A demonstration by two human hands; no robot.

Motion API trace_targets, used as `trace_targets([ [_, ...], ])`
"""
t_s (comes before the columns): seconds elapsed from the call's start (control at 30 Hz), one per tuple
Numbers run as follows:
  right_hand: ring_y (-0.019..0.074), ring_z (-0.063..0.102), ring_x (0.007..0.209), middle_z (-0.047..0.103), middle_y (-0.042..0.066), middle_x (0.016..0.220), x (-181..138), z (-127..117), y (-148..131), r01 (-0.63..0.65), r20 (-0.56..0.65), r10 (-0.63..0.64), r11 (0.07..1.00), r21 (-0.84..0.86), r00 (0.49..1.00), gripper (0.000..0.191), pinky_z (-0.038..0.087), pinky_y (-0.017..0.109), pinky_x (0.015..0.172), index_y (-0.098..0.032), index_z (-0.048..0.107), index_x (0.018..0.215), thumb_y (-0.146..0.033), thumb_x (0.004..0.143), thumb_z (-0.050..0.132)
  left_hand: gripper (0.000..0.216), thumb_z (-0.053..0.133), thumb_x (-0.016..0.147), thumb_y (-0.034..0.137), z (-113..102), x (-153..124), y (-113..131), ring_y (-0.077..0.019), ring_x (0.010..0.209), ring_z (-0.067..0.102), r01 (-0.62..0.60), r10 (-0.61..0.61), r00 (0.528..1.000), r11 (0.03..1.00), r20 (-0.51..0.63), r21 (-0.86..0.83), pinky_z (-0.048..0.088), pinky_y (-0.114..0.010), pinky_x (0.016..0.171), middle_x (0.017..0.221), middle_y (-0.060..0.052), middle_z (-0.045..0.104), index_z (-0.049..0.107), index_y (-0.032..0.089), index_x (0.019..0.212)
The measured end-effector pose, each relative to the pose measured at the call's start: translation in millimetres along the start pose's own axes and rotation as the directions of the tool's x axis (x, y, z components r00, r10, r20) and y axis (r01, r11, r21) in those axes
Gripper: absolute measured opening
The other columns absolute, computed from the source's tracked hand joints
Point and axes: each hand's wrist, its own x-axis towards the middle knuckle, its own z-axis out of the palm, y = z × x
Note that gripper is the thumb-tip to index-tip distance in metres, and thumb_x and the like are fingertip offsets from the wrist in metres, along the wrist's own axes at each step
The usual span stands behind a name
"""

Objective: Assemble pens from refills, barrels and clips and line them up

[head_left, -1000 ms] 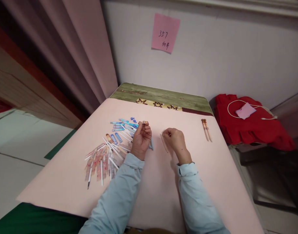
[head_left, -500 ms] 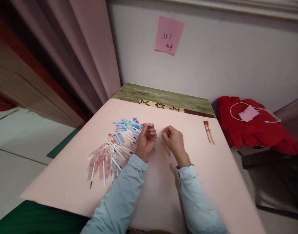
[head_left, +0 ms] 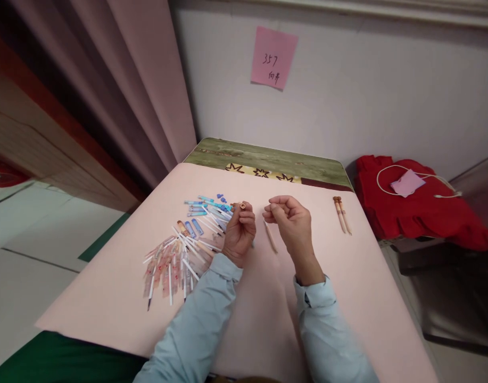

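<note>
My left hand (head_left: 239,234) is closed, thumb and fingers pinching a small brown pen part (head_left: 242,206) whose round open end faces me. To its right, my right hand (head_left: 294,226) is raised above the table with its fingertips pinched together; whatever they hold, if anything, is too small to make out. A beige pen barrel (head_left: 271,236) lies on the table just left of the right wrist. Beside the left hand spread blue pen parts (head_left: 198,207), white refills (head_left: 191,243) and clear, pink-printed barrels (head_left: 166,266). Two brown-topped pens (head_left: 341,215) lie side by side farther right.
A pale pink sheet (head_left: 371,319) covers the table, with a green wood-patterned strip (head_left: 267,154) at the back. On the right, a red cloth (head_left: 387,213) carries a white cable and a pink note (head_left: 407,183). Another pink note (head_left: 273,58) hangs on the wall.
My right hand has turned and shifted slightly right, uncovering more of the beige barrel on the table. In my left hand the brown part now shows its open end towards me.
</note>
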Motion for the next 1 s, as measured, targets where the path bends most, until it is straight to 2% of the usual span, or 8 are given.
trace_targets([
  [0.2,0.0150,0.072,0.074,0.073,0.002,0.082,-1,3,-1,0.036,0.007,-0.036,0.998,0.052,0.999,0.027,0.060,0.030,0.072,-0.020,0.056,0.094,-0.038,0.080,0.070,0.019,0.041,0.101,0.018,-4,0,1,-0.0018,0.056,0.056,0.015,-0.015,1.000,1.000,0.000,-0.017,0.046,-0.005,0.050,0.084,-0.003,0.068,0.060,0.017,0.106],
  [0.37,0.0151,0.071,0.070,0.072,0.001,0.076,-2,2,-2,0.035,0.019,-0.036,0.999,0.031,0.999,0.026,0.059,0.029,0.067,-0.019,0.060,0.089,-0.040,0.079,0.072,0.021,0.040,0.102,0.019,-4,1,1,-0.0007,0.054,0.057,0.030,-0.030,0.999,0.999,-0.019,-0.027,0.045,-0.003,0.049,0.082,-0.004,0.071,0.061,0.015,0.102],
  [0.5,0.0141,0.068,0.065,0.070,0.000,0.071,-1,0,0,0.088,0.065,-0.085,0.995,-0.052,0.994,0.023,0.056,0.026,0.063,-0.019,0.068,0.082,-0.039,0.075,0.076,0.023,0.040,0.102,0.021,-5,4,1,-0.0021,0.054,0.059,0.026,-0.025,0.999,1.000,-0.043,0.011,0.049,-0.005,0.049,0.080,-0.004,0.071,0.062,0.015,0.100],
  [0.7,0.0154,0.069,0.071,0.073,0.002,0.079,-3,3,2,0.210,0.053,-0.204,0.963,-0.168,0.977,0.015,0.057,0.027,0.069,-0.020,0.071,0.081,-0.035,0.079,0.074,0.027,0.040,0.102,0.021,-4,9,-6,-0.0018,0.050,0.058,0.012,-0.010,1.000,0.994,-0.017,0.106,0.050,-0.007,0.047,0.075,-0.004,0.069,0.060,0.011,0.087],
  [1.0,0.0140,0.067,0.074,0.072,0.002,0.085,-2,1,1,0.394,0.130,-0.376,0.809,-0.437,0.917,0.010,0.055,0.025,0.071,-0.022,0.071,0.086,-0.028,0.088,0.063,0.016,0.051,0.096,0.015,-10,11,-13,-0.0063,0.060,0.063,-0.086,0.077,0.996,0.978,0.055,0.191,0.053,-0.013,0.055,0.074,-0.002,0.068,0.062,0.013,0.084],
])
